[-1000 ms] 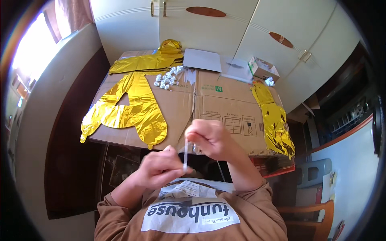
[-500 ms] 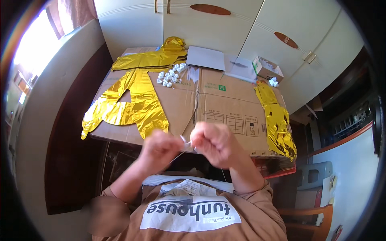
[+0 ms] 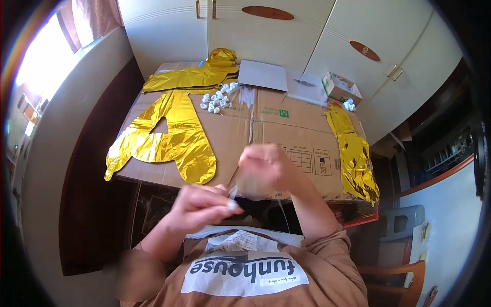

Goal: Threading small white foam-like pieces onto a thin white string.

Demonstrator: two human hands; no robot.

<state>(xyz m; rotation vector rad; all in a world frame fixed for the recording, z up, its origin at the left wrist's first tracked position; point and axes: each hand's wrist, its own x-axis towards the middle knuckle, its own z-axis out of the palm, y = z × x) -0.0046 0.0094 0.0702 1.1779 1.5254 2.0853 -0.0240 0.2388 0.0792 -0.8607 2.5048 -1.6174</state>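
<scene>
The left hand [image 3: 197, 204] pinches one end of a thin clear straw [image 3: 231, 194] between fingertips; the right hand [image 3: 263, 169], blurred, is curled over its other end, just above the table's near edge. Behind lies flattened cardboard [image 3: 286, 128] with gold foil balloons [image 3: 169, 138], a pile of small white pieces [image 3: 215, 100], and an open box [image 3: 340, 87], contents unclear

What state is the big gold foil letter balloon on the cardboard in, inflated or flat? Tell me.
Flat. The gold foil letter-shaped balloon lies spread on the brown cardboard sheet, creased and with no bulge.
</scene>
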